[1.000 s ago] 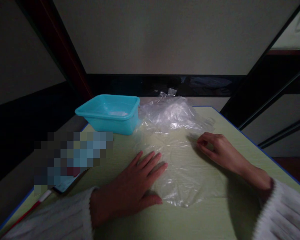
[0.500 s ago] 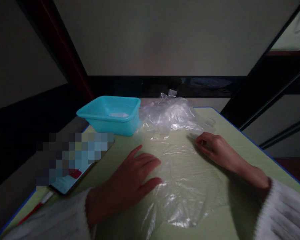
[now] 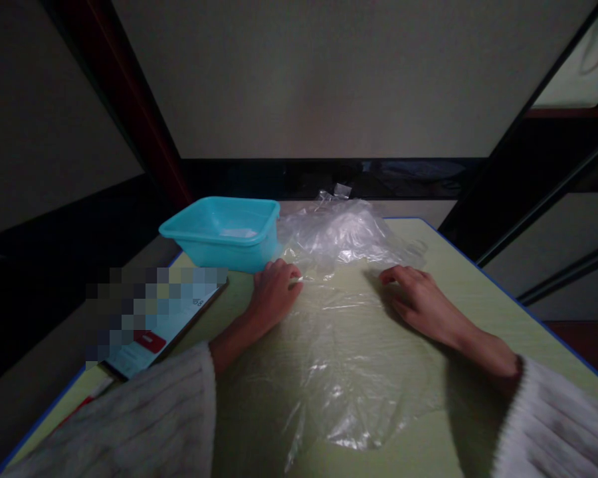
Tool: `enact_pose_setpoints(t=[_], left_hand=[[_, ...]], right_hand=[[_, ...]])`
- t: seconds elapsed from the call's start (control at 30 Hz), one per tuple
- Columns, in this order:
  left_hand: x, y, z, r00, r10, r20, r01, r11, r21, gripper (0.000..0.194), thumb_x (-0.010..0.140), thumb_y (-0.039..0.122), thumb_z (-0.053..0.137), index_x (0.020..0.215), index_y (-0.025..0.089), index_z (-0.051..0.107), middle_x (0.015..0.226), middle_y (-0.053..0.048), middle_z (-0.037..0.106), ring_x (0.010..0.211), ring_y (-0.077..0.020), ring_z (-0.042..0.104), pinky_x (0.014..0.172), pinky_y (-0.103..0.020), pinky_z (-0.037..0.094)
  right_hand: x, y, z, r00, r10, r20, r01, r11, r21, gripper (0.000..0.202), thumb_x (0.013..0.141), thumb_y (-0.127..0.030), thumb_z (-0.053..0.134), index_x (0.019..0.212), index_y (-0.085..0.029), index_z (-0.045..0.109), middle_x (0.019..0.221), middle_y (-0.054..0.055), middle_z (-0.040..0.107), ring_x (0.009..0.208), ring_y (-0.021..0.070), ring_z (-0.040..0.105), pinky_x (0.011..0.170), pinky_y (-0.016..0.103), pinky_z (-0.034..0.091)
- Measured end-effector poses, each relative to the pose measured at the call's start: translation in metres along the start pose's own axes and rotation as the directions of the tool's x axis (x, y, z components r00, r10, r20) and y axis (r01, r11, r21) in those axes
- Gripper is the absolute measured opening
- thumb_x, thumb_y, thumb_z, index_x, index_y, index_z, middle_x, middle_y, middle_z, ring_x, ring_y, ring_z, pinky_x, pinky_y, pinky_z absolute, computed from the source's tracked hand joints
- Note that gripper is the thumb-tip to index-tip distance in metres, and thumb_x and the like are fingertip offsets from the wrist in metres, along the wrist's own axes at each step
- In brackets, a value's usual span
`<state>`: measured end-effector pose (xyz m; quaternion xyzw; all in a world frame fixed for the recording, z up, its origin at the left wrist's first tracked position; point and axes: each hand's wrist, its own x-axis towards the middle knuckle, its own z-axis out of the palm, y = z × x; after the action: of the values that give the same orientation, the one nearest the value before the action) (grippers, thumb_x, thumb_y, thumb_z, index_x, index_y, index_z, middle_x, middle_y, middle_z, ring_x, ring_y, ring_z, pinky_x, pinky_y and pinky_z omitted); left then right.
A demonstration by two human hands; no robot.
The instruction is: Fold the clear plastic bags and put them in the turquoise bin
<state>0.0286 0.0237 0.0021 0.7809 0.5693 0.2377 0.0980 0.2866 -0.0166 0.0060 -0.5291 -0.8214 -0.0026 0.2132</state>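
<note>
While both palms rest on the clear plastic sheet (image 3: 349, 345), left hand (image 3: 272, 292) fingers pinch its edge, right hand (image 3: 418, 299) fingers curled loosely at three o'clock, teal tub (image 3: 224, 232) at eleven.

Left hand (image 3: 272, 292): we pinch the plastic sheet (image 3: 349, 352) near the tub (image 3: 222, 232).
Right hand (image 3: 418, 302): resting on its far edge.

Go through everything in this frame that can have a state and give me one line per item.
Clear plastic bag: spread flat on the table, wrinkled, far end bunched up.
Left hand: on the bag's far left edge, fingers curled.
Right hand: on the bag's far right edge, fingers bent.
Teal basin: upright, open, something pale inside.
Phone: lying flat, screen lit.
Table: pale green, blue-edged.
</note>
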Motion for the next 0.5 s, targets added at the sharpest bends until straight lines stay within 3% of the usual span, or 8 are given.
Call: enact_pose_setpoints(t=[0.23,0.5], left_hand=[[0.004,0.001,0.002,0.998,-0.043,-0.052,0.039,0.997,-0.069,0.01,0.074,0.01,0.051,0.068,0.016,0.054,0.08,-0.006,0.059,0.088,-0.0258,0.054,0.077,-0.041,0.039],[-0.004,0.003,-0.009,0.991,0.016,-0.134,-0.054,0.958,-0.283,0.008,0.074,0.011,0.049,0.07,0.019,0.051,0.076,-0.001,0.062,0.08,-0.0169,0.058,0.077,-0.031,0.043]], right_hand=[[-0.002,-0.002,0.003,1.0,0.002,-0.008,-0.002,1.0,0.029,0.037,0.061,-0.006,0.04,0.095,-0.015,0.051,0.092,0.012,0.063,0.091,0.0287,0.057,0.083,0.048,0.041],[-0.004,0.0,0.005,0.999,-0.051,-0.014,0.053,0.994,0.096,0.04,0.066,-0.006,0.04,0.104,-0.014,0.05,0.102,0.013,0.062,0.098,0.0278,0.056,0.087,0.048,0.042]])
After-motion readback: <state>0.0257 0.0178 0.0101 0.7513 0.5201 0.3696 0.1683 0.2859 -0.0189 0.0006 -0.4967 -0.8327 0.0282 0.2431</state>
